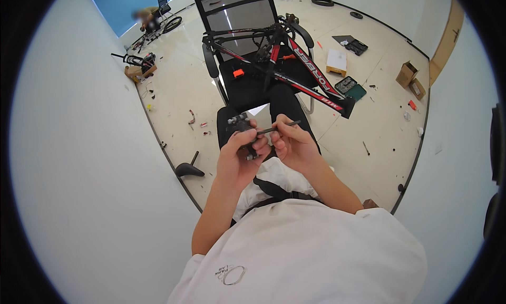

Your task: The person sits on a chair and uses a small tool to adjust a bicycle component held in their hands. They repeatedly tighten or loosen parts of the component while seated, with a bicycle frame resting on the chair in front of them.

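Over my lap, my left hand is closed round a small black bicycle part with silver bolt heads at its upper and lower ends. Its exact kind is hard to make out, since my fingers cover its middle. My right hand pinches a thin dark rod that looks like a hex key. The rod slants from the right fingers to the left thumb, where its inner tip is hidden. Just beyond both hands, a black, red and white bicycle frame lies across a black chair.
An orange-red object sits on the chair seat. On the floor are a bicycle saddle, an open tool case, a yellow-and-white box and cardboard boxes. Far left, another person bends beside bicycle parts.
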Tool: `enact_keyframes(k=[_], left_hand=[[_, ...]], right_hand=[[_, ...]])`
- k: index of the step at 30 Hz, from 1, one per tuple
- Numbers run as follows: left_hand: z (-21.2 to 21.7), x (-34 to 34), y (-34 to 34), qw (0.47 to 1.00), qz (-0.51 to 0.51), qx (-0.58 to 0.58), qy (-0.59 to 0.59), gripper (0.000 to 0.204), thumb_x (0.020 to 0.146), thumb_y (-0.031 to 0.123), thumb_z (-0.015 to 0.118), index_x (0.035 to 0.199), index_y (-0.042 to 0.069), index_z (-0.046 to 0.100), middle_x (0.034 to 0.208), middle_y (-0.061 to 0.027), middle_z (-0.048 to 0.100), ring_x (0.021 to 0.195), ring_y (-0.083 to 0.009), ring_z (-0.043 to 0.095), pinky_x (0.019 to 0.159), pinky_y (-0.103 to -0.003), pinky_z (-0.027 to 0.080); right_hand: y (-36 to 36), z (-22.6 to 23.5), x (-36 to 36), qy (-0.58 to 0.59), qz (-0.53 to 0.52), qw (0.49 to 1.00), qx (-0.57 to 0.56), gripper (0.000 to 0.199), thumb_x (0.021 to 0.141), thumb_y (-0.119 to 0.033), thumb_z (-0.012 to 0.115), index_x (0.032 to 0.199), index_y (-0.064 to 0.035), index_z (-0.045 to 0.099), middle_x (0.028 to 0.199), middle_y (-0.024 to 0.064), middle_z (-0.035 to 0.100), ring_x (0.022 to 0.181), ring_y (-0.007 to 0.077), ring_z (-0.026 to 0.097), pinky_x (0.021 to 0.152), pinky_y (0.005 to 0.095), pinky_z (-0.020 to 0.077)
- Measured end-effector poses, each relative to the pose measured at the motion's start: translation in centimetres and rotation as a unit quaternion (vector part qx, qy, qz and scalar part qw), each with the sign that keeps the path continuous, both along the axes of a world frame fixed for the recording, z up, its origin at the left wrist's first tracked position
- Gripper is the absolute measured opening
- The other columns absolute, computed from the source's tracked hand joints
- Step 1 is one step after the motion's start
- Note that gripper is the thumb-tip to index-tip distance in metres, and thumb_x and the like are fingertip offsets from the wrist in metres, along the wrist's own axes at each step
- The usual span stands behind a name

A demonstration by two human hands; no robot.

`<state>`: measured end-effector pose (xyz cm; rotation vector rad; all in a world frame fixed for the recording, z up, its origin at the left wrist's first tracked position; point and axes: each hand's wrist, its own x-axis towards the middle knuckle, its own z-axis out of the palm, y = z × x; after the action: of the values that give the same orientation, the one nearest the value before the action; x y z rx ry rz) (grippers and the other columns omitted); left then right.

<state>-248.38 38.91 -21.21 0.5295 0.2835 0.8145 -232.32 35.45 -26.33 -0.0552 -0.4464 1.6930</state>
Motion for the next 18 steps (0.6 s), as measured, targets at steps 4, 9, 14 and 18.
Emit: enact_keyframes(k=[4, 9, 14, 18], left_hand=[[-0.9, -0.3, 1.4, 0.997, 0.05, -0.06, -0.007, 0.014, 0.086, 0.012, 0.06, 0.095, 0.003, 0.055, 0.08, -0.0035, 0.053, 0.068, -0.0128, 0.048, 0.065, -0.028, 0.044], [-1.9, -0.8, 2.3, 0.995, 0.054, -0.063, 0.054, 0.014, 0.086, 0.016, 0.06, 0.086, 0.003, 0.055, 0.072, -0.0027, 0.05, 0.068, -0.0139, 0.049, 0.066, -0.028, 0.045], [-1.9, -0.5, 1.9, 0.994, 0.083, -0.039, 0.067, 0.012, 0.084, 0.011, 0.062, 0.092, 0.006, 0.055, 0.078, -0.0033, 0.054, 0.068, -0.0131, 0.049, 0.065, -0.028, 0.044], [-2.2, -0.4, 1.6, 0.987, 0.079, 0.06, 0.124, 0.021, 0.082, 0.007, 0.063, 0.1, 0.009, 0.052, 0.082, -0.0039, 0.057, 0.067, -0.012, 0.051, 0.062, -0.026, 0.044]], right_hand=[[-0.6, 0.2, -1.8, -0.136, -0.107, 0.985, 0.0, 0.009, 0.094, -0.007, 0.058, 0.087, -0.0014, 0.057, 0.081, 0.0125, 0.067, 0.064, 0.0159, 0.066, 0.055, 0.0259, 0.0555], [-0.6, -0.2, -3.4, -0.158, -0.141, 0.977, -0.01, 0.01, 0.094, -0.008, 0.058, 0.09, 0.0011, 0.056, 0.084, 0.0169, 0.067, 0.067, 0.019, 0.068, 0.057, 0.0282, 0.0572], [-0.3, 0.7, -1.8, -0.252, -0.168, 0.953, 0.013, 0.012, 0.095, -0.009, 0.057, 0.094, 0.003, 0.055, 0.085, 0.0203, 0.067, 0.066, 0.0205, 0.068, 0.058, 0.0299, 0.0581], [-0.7, 1.0, -0.9, -0.284, -0.191, 0.94, -0.003, 0.014, 0.096, -0.013, 0.057, 0.096, 0.0016, 0.054, 0.082, 0.0182, 0.067, 0.064, 0.0209, 0.068, 0.056, 0.0301, 0.0578]])
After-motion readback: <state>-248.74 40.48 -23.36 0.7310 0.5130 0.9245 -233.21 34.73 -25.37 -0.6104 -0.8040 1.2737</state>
